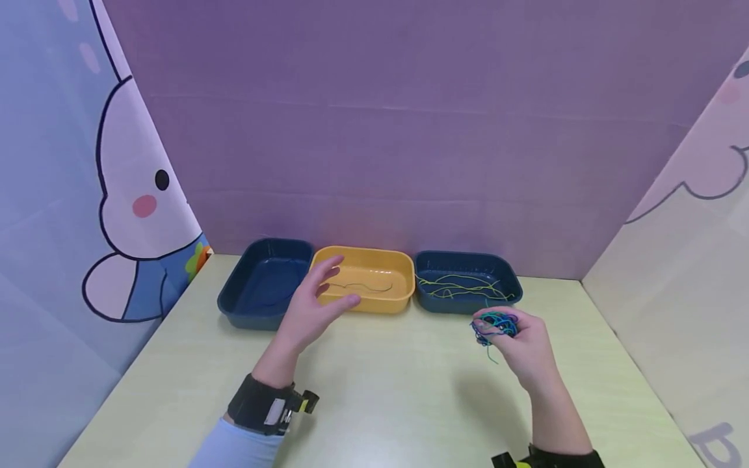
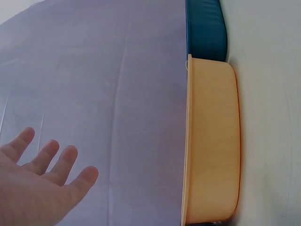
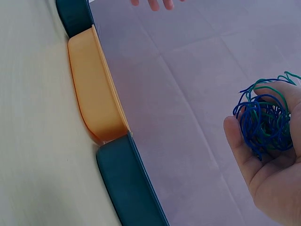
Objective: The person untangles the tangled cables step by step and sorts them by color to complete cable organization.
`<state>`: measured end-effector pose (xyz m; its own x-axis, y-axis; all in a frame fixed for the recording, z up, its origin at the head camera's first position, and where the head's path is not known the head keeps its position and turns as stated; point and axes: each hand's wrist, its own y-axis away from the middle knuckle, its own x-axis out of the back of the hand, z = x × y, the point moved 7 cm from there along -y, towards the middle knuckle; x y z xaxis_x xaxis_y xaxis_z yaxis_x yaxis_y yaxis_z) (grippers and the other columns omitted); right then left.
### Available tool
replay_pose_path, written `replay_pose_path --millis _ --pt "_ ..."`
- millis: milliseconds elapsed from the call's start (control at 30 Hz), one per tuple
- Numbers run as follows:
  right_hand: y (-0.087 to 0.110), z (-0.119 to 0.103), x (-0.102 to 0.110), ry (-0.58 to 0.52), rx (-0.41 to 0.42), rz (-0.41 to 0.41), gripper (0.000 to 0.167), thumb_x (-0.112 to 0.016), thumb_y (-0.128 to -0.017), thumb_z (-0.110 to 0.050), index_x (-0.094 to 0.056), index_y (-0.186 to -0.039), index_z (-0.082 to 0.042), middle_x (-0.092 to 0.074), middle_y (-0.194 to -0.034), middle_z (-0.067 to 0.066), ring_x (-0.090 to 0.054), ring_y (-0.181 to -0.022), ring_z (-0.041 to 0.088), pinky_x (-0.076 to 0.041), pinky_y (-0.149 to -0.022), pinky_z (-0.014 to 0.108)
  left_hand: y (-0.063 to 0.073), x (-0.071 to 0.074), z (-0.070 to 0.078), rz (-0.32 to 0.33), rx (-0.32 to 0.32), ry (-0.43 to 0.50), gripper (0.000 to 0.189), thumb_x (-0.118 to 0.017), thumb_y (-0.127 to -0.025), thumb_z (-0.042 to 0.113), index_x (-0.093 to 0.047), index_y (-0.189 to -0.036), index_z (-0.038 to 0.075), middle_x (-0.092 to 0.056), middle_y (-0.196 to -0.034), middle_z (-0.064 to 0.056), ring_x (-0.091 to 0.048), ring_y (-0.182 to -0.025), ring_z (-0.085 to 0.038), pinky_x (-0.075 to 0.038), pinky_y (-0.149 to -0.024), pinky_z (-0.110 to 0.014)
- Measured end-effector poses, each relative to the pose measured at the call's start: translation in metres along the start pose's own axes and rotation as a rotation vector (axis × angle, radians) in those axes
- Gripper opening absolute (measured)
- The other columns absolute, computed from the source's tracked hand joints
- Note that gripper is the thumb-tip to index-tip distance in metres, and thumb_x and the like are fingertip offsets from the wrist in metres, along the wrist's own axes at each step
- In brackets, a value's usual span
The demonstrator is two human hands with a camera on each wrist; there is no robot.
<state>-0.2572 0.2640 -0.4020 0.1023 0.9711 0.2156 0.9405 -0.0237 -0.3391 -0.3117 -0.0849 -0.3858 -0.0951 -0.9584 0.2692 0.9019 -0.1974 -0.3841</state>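
Observation:
In my right hand is a tangled bundle of blue and green string, gripped between thumb and fingers; one loose end dangles below. The right wrist view shows the tangle against the palm. My left hand hangs in the air before the yellow bin, fingers spread and holding nothing. A thin dark strand lies in that bin. Several yellow-green strings lie in the right dark blue bin, just beyond my right hand.
Another dark blue bin stands left of the yellow one, all three in a row along the back of the pale table. Behind them rises a purple backdrop. Printed cartoon panels flank both sides.

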Motion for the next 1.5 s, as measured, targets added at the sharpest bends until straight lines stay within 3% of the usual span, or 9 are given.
replay_pose_path --millis 367,767,1000,1167,1367,1500 --pt "0.002 -0.003 -0.004 -0.009 0.010 -0.006 0.015 -0.074 -0.091 0.003 -0.072 -0.105 0.007 -0.073 -0.097 0.005 -0.072 -0.080 0.018 -0.061 -0.073 0.032 0.004 -0.014 0.005 -0.044 -0.069 -0.012 0.071 -0.082 -0.088 0.021 -0.049 -0.150 0.015 -0.047 -0.151 -0.005 -0.046 -0.137 -0.029 -0.035 -0.111 -0.058" --pt "0.006 -0.013 -0.023 -0.020 0.021 -0.069 0.017 -0.074 -0.089 0.006 -0.071 -0.105 0.009 -0.075 -0.091 0.005 -0.071 -0.076 0.017 -0.061 -0.070 0.032 0.013 -0.054 0.019 -0.149 -0.124 0.003 0.071 -0.086 -0.084 0.022 -0.054 -0.146 0.015 -0.058 -0.141 0.003 -0.059 -0.122 -0.021 -0.048 -0.101 -0.049" --pt "0.010 -0.012 -0.043 -0.035 0.039 -0.148 0.017 -0.075 -0.089 0.003 -0.072 -0.105 0.005 -0.075 -0.089 0.010 -0.072 -0.074 0.020 -0.061 -0.069 0.033 0.022 -0.074 0.027 -0.188 -0.133 -0.021 0.056 -0.085 -0.086 0.026 -0.064 -0.137 0.014 -0.068 -0.120 0.006 -0.063 -0.108 -0.015 -0.053 -0.091 -0.040" --pt "0.012 -0.016 -0.055 -0.008 0.078 -0.184 0.016 -0.077 -0.086 0.004 -0.074 -0.102 0.001 -0.075 -0.088 0.006 -0.071 -0.072 0.018 -0.061 -0.069 0.032 0.026 -0.083 0.031 -0.196 -0.157 0.006 0.037 -0.082 -0.089 0.021 -0.072 -0.123 0.011 -0.071 -0.108 0.005 -0.066 -0.098 -0.018 -0.056 -0.085 -0.039" --pt "0.014 -0.019 -0.061 0.030 0.111 -0.208 0.015 -0.079 -0.087 -0.003 -0.075 -0.101 -0.003 -0.074 -0.092 0.015 -0.071 -0.075 0.017 -0.060 -0.069 0.031 0.030 -0.092 0.036 -0.206 -0.185 0.027 0.023 -0.080 -0.090 0.018 -0.077 -0.112 0.011 -0.072 -0.099 0.004 -0.065 -0.089 -0.013 -0.057 -0.079 -0.034" --pt "0.015 -0.019 -0.066 0.036 0.120 -0.225 0.015 -0.079 -0.087 -0.002 -0.075 -0.101 -0.004 -0.074 -0.091 0.014 -0.069 -0.075 0.017 -0.060 -0.069 0.032 0.032 -0.101 0.035 -0.238 -0.200 0.015 0.019 -0.079 -0.091 0.019 -0.078 -0.109 0.011 -0.072 -0.096 0.005 -0.065 -0.087 -0.011 -0.057 -0.078 -0.033"
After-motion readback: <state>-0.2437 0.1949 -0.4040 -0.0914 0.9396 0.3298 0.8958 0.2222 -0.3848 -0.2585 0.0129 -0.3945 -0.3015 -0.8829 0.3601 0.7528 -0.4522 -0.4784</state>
